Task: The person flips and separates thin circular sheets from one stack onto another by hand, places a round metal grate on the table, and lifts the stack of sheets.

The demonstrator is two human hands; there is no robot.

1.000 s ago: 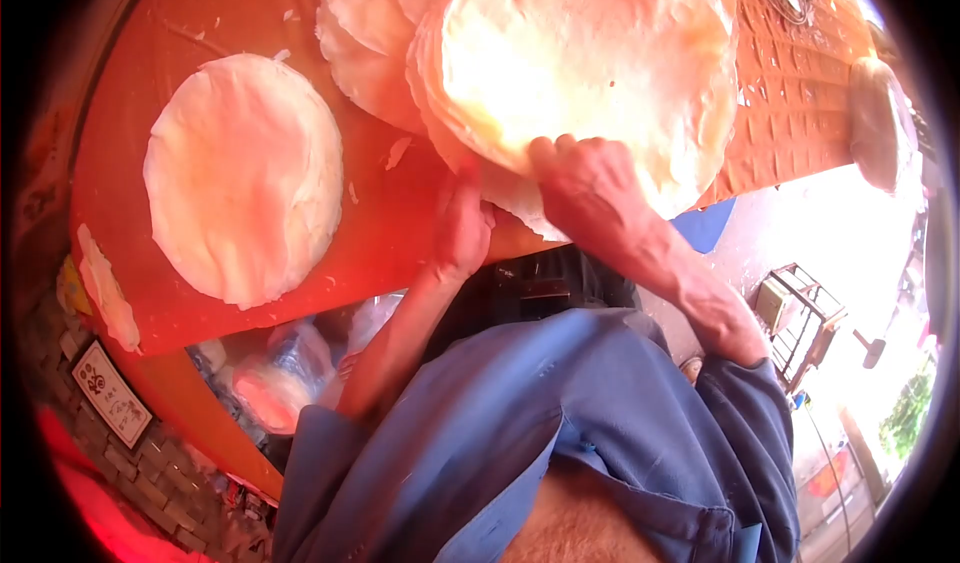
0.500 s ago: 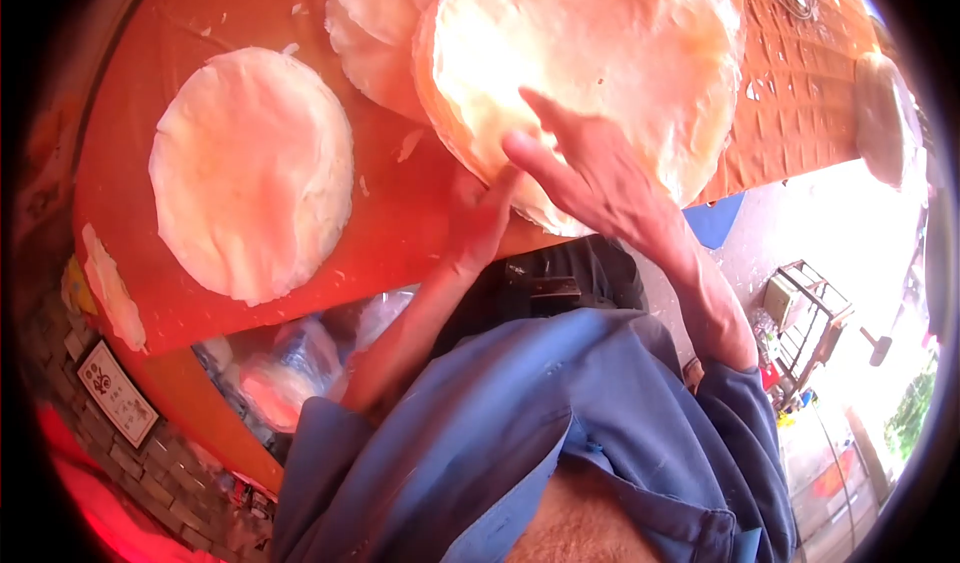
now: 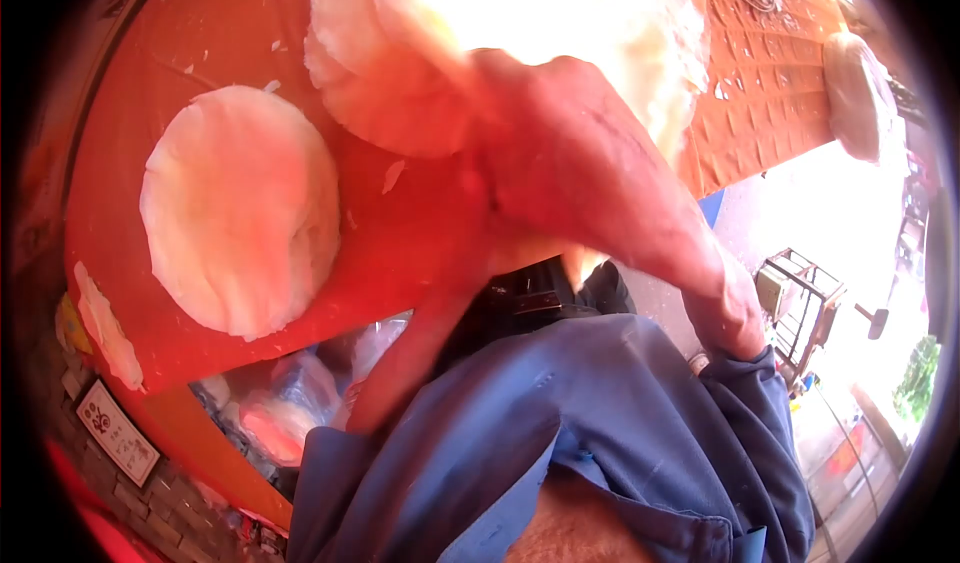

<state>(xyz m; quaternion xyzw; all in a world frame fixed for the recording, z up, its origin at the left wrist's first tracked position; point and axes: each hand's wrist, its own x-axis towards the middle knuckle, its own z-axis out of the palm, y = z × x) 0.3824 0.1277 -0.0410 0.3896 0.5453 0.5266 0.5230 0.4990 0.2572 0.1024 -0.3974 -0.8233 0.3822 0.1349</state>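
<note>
1. Fingers of the right hand [image 3: 570,148] are blurred over the near side of the big stack of pale round sheets [image 3: 640,23]; from here I can't tell how open they are, or whether they grip a sheet.
2. The left hand [image 3: 462,238] is a blur by the tabletop's [image 3: 380,233] near edge, its fingers and any hold unclear.
3. Smaller pale rounds [image 3: 395,108] lie just left of that stack.
4. Another pale round [image 3: 240,208] lies apart, toward the left end, with a long scrap [image 3: 108,331] at the near left corner.

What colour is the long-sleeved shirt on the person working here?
The shirt is blue, seen best in the head view.
</note>
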